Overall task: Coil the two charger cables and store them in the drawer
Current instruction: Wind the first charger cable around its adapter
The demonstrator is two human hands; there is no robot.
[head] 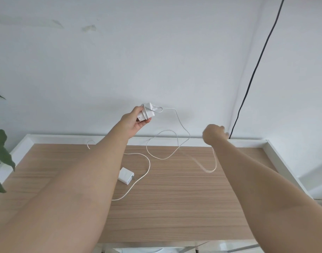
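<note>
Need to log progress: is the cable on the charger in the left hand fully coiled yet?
Not yet. A few turns wrap the charger in the left hand; the rest of its cable hangs in loose loops toward the right hand.

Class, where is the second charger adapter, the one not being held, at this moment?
In the head view, the loose white charger adapter lies on the wooden tabletop, left of centre, just right of the left forearm, with its white cable looping beside it.

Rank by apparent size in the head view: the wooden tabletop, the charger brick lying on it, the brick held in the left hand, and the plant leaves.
1. Wooden tabletop, by far the largest.
2. Plant leaves, partly cut off at the frame edge.
3. Held brick and lying brick: similar; the left hand hides part of the held one, so unranked.
</note>
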